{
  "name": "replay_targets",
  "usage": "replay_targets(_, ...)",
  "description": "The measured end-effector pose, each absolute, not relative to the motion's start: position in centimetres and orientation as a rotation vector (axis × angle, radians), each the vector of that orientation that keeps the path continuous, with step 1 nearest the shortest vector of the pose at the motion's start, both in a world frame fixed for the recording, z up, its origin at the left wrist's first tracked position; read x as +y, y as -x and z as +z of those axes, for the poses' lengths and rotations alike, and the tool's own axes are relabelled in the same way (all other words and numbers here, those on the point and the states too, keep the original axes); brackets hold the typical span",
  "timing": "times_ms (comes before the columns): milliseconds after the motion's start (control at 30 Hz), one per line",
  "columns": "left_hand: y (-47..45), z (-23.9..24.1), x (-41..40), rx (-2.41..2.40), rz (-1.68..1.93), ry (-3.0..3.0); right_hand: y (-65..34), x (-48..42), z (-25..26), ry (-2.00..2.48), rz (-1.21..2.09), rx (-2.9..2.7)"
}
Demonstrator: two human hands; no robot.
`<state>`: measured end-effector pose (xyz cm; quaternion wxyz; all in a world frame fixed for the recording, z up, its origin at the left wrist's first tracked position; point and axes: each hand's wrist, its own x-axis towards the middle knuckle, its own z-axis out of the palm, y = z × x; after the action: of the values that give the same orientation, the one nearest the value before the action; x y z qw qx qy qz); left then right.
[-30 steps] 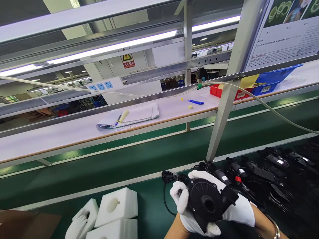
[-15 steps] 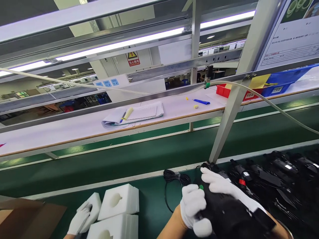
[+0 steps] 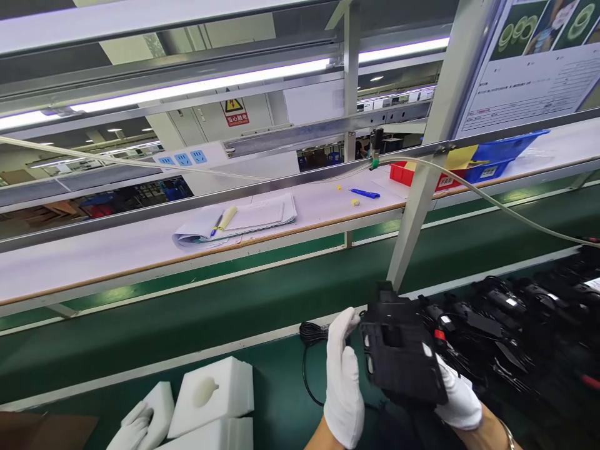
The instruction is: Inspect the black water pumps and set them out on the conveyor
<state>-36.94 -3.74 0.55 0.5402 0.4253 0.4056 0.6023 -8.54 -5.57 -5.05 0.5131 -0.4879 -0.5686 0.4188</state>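
Observation:
A boxy black plastic device (image 3: pixel 403 362) is tilted up above the green bench, showing a face with a dark rectangular recess and a block at its top end. My right hand (image 3: pixel 459 397), in a white glove, grips its lower right side; some of those fingers are hidden behind it. My left hand (image 3: pixel 344 381), also gloved, is upright along the device's left side with fingers stretched out and a narrow gap at the palm. Whether its fingertips touch the device I cannot tell. Behind my left hand lies a coiled black cable (image 3: pixel 313 333).
White foam blocks (image 3: pixel 210 394) stand at lower left, where another person's gloved hand (image 3: pixel 134 428) holds one. Several black devices with cables (image 3: pixel 506 306) crowd the right. A slanted metal post (image 3: pixel 415 215) rises behind; papers (image 3: pixel 255 215) lie on the shelf.
The black device has been turned so its recessed face shows. My left hand has gone from curled to stretched out; my right hand has moved from along its top to its lower right side.

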Motion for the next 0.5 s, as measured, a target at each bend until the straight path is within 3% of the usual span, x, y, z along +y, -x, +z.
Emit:
replay_targets(200,26.2,-1.8,-4.5,0.879,1.332,-0.96,11.6,-5.3,1.9,1.325,1.118,-1.454)
replay_targets(400,25.7,-1.9,-3.9,0.63,1.201,-0.478,11.8,-6.1,1.9,1.447,1.132,-1.357)
replay_targets(500,25.6,-1.6,-3.5,0.619,1.226,-0.558,12.4,-6.3,2.9,1.329,1.247,-1.416)
